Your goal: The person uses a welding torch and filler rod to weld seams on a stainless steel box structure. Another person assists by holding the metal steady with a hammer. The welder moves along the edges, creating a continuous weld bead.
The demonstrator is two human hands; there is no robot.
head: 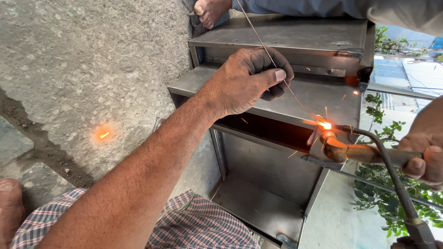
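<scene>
the left hand was closed around a thin bare metal welding rod, fingers curled with the thumb pressed along it, knuckles resting on the ledge of the grey sheet-steel box frame. the rod ran from about 11 o'clock, up past another person's hand gripping the frame's top corner, down toward 4 o'clock, where its tip met a bright orange arc at the frame's edge. the right hand, at 3 o'clock, was wrapped tight round the handle of a rusty metal electrode clamp with a dark cable trailing down to 5 o'clock.

to do this step well, the rod tip probably wanted to stay just at the seam — steady, not dragged — and the left hand's bracing on the ledge looked like the right way to damp any shake. sparks were flying, and one glowing orange fleck lay on the rough concrete floor at 9 o'clock, near a bare foot and checked cloth — both looked at risk of burns.
</scene>
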